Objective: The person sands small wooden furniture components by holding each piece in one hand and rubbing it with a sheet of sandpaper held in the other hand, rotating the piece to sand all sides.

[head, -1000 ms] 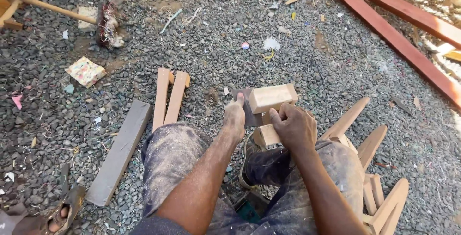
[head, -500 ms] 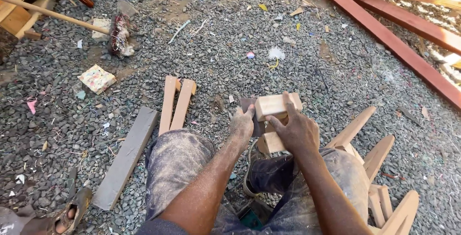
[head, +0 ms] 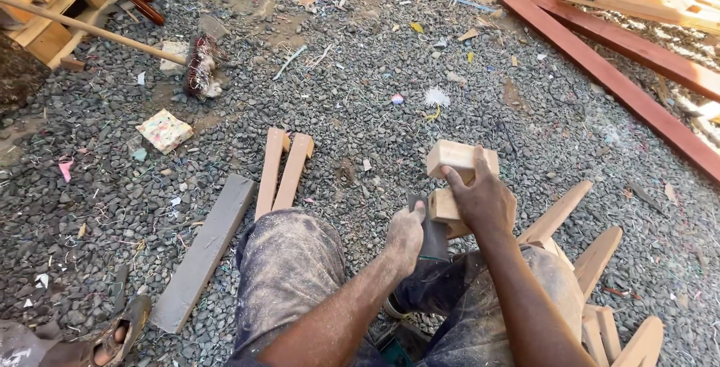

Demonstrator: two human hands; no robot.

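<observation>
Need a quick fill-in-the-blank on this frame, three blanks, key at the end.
1. The right hand grips a pale ____ block.
2. The left hand presses a dark sheet against the block's ____ part.
3. The ground is covered in grey ____.

Missing words: wooden; lower; gravel

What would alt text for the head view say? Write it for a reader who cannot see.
Seated on gravel, a person steadies a pale wooden piece with the right hand while the left hand presses a dark sheet against its lower side. Two tapered wooden pieces and a grey plank lie to the left.
</observation>
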